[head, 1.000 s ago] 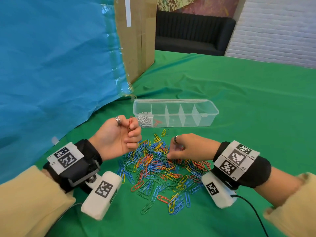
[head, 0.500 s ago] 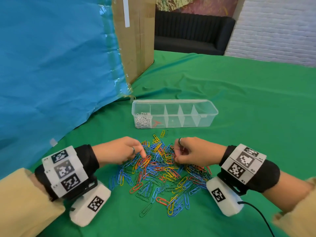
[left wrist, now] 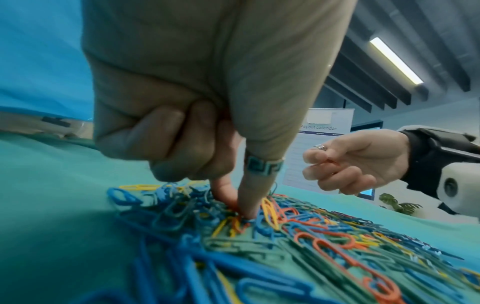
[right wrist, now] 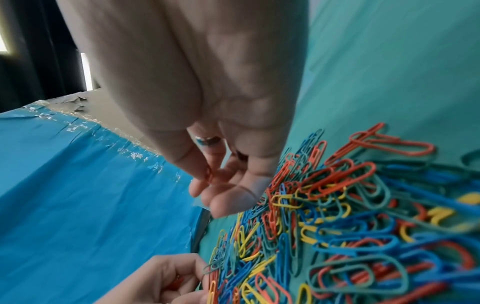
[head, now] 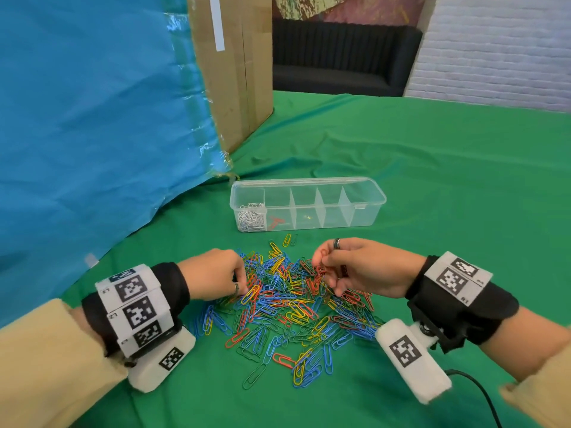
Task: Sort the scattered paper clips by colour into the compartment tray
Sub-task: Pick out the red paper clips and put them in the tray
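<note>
Since a moment ago your left hand (head: pixel 213 273) has dropped into the paper clips (head: pixel 287 307), its fingers pressing there to single out another; whether it grasps one, you can't tell. Your right hand (head: pixel 364 267) pinches a red clip (right wrist: pixel 209 175), destined for the compartment tray (head: pixel 370 197) beyond. A poster reads "Payout calendar".

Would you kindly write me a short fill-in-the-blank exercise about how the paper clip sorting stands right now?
1. The compartment tray stands on a ____ cloth.
2. Its leftmost compartment holds a heap of ____ paper clips.
3. The right hand pinches a ____ paper clip above the pile.
4. The left hand presses its fingertips into the mixed ____ of clips.

Missing words: green; white; red; pile
</note>
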